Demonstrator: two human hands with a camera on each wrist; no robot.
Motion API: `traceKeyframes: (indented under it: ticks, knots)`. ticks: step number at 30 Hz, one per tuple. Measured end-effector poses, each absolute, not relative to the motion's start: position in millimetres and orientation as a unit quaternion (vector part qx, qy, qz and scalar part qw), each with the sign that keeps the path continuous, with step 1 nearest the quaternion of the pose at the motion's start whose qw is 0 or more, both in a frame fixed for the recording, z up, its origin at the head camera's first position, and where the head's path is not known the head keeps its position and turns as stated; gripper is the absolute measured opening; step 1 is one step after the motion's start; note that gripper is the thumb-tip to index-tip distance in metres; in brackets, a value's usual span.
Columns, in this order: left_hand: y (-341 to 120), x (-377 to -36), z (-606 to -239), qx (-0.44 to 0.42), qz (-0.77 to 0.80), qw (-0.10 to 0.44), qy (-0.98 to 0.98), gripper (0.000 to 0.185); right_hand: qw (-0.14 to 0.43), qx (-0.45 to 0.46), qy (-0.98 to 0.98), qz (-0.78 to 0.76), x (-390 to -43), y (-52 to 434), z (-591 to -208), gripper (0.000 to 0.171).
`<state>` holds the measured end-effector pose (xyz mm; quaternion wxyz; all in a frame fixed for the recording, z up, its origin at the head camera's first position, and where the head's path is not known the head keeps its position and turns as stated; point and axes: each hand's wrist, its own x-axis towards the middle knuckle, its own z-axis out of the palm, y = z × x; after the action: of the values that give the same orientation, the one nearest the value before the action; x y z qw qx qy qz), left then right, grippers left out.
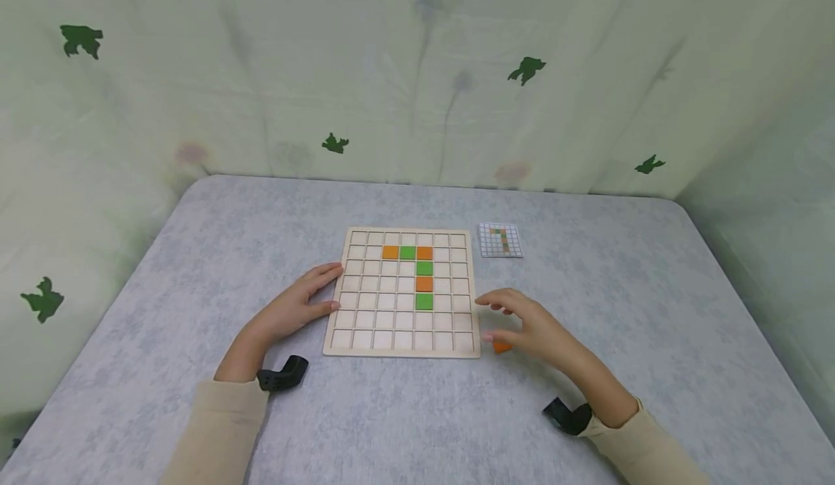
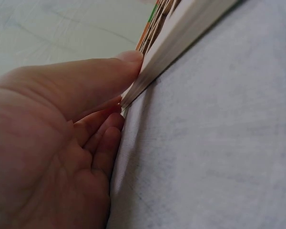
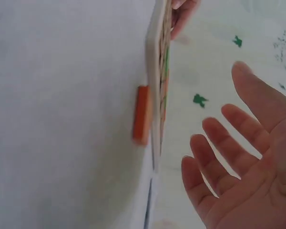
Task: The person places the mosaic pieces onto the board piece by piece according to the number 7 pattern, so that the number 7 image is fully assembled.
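A person sits at a table (image 1: 196, 253) covered in a pale grey mottled cloth, with both forearms in cream sleeves reaching forward. In the middle of the table lies a flat wooden grid board (image 1: 365, 325) with square cells. Five coloured square tiles sit in its cells: an orange tile (image 1: 390, 252), a green tile (image 1: 407, 253) and a second orange tile (image 1: 425, 253) side by side in the second row, then, running down the column under the last of these, a green one (image 1: 425, 268), an orange one (image 1: 425, 283) and a green one (image 1: 424, 301). The left hand (image 1: 296, 304) rests on the table against the board's left edge; its fingers are straight and close together, with the thumb tip and fingertips touching the board's rim. The right hand (image 1: 531, 325) hovers just beside the board's right edge, palm down, with its fingers (image 3: 219, 138) spread apart and relaxed, holding nothing. Under that hand, a loose orange tile (image 1: 501, 347) lies flat on the cloth, right beside the board's near right corner. A small pattern card (image 1: 500, 240) with a printed grid and coloured squares lies just beyond the board's far right corner. A pale green curtain (image 1: 417, 72) printed with dark green leaf shapes hangs behind the table.
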<state>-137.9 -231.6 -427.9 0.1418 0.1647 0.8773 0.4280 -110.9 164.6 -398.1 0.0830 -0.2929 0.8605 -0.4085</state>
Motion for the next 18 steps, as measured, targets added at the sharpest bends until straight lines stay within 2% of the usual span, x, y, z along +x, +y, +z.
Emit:
traceKeyframes:
  ticks: [7,18]
  knots:
    - [-230.4,-138.3,-427.3,0.168,0.422,0.139,0.880,0.067,0.147,-0.281,0.877,-0.360,-102.3,190.7,-412.6,0.048]
    - [-231.0,-139.3,-427.3,0.166,0.423,0.141,0.880,0.067,0.133,-0.291,0.885,-0.339,-103.9,190.0,-421.4,0.027]
